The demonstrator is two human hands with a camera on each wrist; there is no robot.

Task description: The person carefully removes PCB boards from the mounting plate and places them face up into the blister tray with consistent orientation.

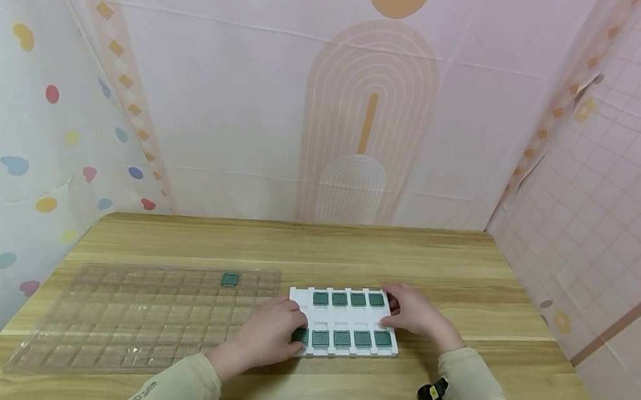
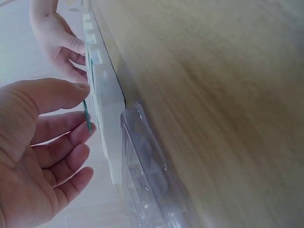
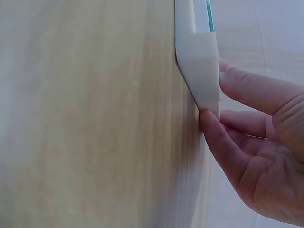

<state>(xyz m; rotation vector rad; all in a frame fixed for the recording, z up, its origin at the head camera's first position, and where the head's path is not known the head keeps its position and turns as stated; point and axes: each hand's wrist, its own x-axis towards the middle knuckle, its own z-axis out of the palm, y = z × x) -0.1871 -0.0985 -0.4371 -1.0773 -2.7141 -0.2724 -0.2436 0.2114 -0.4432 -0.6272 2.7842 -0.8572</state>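
A white tray (image 1: 337,318) lies on the table with several small green circuit boards (image 1: 342,339) set in two rows of slots. The far row's leftmost slot holds no board. My left hand (image 1: 270,330) pinches a green circuit board (image 2: 87,118) between thumb and fingertips, at the tray's near left corner; in the left wrist view it stands edge-on, close over the tray. My right hand (image 1: 415,312) grips the tray's right end, thumb on top and a finger at the lower edge in the right wrist view.
A clear plastic compartment tray (image 1: 127,310) covers the left of the wooden table, its right edge beside the white tray. One green circuit board (image 1: 230,279) sits in its far right part. Patterned cloth (image 1: 236,106) hangs behind the table and along both sides.
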